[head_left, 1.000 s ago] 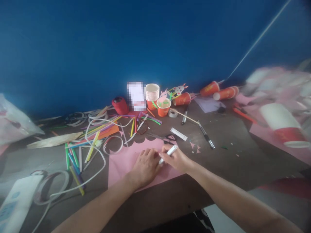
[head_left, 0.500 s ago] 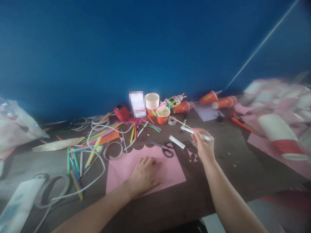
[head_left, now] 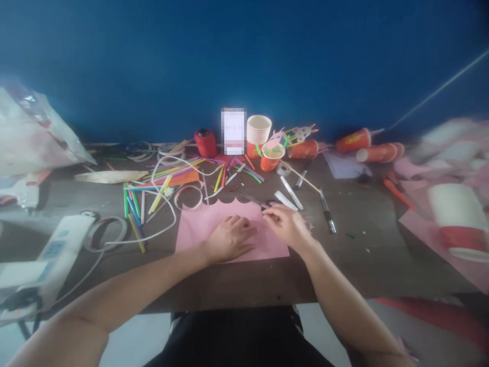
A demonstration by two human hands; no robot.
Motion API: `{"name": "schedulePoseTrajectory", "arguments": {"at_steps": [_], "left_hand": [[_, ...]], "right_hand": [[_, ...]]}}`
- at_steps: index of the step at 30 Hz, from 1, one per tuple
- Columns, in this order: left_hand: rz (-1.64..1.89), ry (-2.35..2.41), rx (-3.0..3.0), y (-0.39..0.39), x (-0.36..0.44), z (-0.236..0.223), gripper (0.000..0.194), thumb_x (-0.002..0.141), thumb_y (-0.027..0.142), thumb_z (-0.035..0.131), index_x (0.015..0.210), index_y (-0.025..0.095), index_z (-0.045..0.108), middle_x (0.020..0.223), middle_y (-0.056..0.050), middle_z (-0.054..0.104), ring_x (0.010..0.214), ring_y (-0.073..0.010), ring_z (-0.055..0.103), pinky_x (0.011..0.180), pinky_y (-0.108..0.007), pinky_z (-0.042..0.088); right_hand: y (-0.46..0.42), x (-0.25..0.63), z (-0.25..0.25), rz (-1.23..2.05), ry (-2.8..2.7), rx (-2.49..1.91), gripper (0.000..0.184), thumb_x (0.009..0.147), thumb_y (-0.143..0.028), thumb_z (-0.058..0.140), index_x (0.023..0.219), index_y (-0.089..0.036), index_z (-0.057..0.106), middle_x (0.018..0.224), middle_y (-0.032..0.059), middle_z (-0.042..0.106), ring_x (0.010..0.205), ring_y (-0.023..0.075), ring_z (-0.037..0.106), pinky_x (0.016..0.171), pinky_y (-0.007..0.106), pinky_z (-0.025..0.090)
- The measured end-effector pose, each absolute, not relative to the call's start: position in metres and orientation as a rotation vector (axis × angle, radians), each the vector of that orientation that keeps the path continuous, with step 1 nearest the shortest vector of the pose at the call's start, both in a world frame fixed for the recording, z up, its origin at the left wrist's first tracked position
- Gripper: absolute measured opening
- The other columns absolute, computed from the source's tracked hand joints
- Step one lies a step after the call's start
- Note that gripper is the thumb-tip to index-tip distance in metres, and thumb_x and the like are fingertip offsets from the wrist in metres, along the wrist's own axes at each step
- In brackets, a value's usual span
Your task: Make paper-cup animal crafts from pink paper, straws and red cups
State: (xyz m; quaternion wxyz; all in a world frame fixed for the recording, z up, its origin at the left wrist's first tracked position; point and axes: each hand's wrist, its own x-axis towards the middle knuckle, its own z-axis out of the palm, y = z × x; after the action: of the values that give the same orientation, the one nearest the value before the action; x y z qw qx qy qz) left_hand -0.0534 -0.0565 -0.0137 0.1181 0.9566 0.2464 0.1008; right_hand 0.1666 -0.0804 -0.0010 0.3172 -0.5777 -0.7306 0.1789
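My left hand [head_left: 230,235] lies flat with its fingers apart on a sheet of pink paper [head_left: 194,229]. The far edge of that sheet has scalloped cuts. My right hand [head_left: 289,224] is at the right part of the sheet, fingertips pinched at the black handles of the scissors [head_left: 249,197]. The hand hides most of the handles; the blades point left along the scalloped edge. Just beyond the right hand lie a slim white stick [head_left: 292,192] and a white tube [head_left: 285,200]. A black-and-clear pen [head_left: 327,213] rests to their right.
Coloured straws [head_left: 160,193] and a white cable [head_left: 173,219] spread over the left side, near a power strip [head_left: 63,250]. Paper cups [head_left: 272,155], a red thread spool [head_left: 205,142] and a lit screen [head_left: 234,131] stand at the back. A large cup [head_left: 458,209] lies at right.
My right hand has put down the slim white stick and moved left to the scissors. My left hand stays on the pink paper. The view has shifted.
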Motion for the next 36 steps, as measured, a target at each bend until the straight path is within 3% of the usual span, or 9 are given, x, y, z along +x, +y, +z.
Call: {"name": "schedulePoseTrajectory", "arguments": {"at_steps": [7,11,22,28,32,36], "left_hand": [[0.284,0.744,2.818,-0.060,-0.054,-0.014,0.043,0.088,0.045,0.044,0.126,0.026,0.051,0.103,-0.010,0.053,0.095,-0.0230,0.049,0.081,-0.039,0.042],[0.280,0.759,2.820,-0.061,-0.053,-0.015,0.038,0.088,0.042,0.044,0.118,0.023,0.056,0.099,-0.009,0.053,0.093,-0.0221,0.049,0.081,-0.039,0.043],[0.541,0.714,2.834,-0.058,-0.057,-0.021,0.027,0.089,0.030,0.044,0.108,0.017,0.059,0.094,-0.010,0.053,0.085,-0.0192,0.051,0.075,-0.033,0.047],[0.657,0.644,2.691,-0.053,-0.060,-0.025,0.023,0.090,0.019,0.041,0.098,0.016,0.063,0.085,-0.007,0.060,0.082,-0.0163,0.055,0.074,-0.029,0.047],[0.561,0.639,2.617,-0.048,-0.062,-0.019,0.021,0.089,0.020,0.044,0.096,0.017,0.064,0.083,-0.005,0.064,0.081,-0.0166,0.058,0.075,-0.029,0.047],[0.587,0.661,2.576,-0.045,-0.055,-0.003,0.021,0.090,0.026,0.045,0.089,0.017,0.063,0.081,-0.004,0.063,0.076,-0.0149,0.058,0.070,-0.027,0.046]], "right_hand": [[-0.088,0.147,-0.007,0.455,-2.132,-1.802,0.016,0.078,-0.018,0.055,0.091,-0.020,0.064,0.087,0.0052,0.069,0.075,0.0183,0.064,0.070,0.027,0.045],[-0.089,0.146,-0.009,0.485,-2.192,-1.871,0.013,0.082,-0.026,0.053,0.091,-0.021,0.062,0.080,0.0048,0.070,0.073,0.0202,0.065,0.066,0.028,0.043],[-0.086,0.142,-0.016,0.591,-1.956,-1.794,0.005,0.076,-0.020,0.054,0.079,-0.020,0.059,0.067,0.0008,0.066,0.064,0.0165,0.063,0.062,0.024,0.041],[-0.076,0.153,-0.021,0.849,-1.407,-1.567,0.015,0.077,-0.031,0.057,0.068,-0.018,0.053,0.054,-0.0030,0.055,0.049,0.0103,0.051,0.050,0.021,0.037],[-0.072,0.156,-0.020,1.111,-1.079,-1.458,0.022,0.074,-0.036,0.062,0.068,-0.018,0.052,0.045,-0.0081,0.043,0.038,0.0055,0.034,0.039,0.018,0.025],[-0.072,0.153,-0.017,1.245,-0.899,-1.399,0.026,0.069,-0.038,0.068,0.067,-0.018,0.051,0.042,-0.0100,0.039,0.034,0.0031,0.027,0.034,0.017,0.016]]}}
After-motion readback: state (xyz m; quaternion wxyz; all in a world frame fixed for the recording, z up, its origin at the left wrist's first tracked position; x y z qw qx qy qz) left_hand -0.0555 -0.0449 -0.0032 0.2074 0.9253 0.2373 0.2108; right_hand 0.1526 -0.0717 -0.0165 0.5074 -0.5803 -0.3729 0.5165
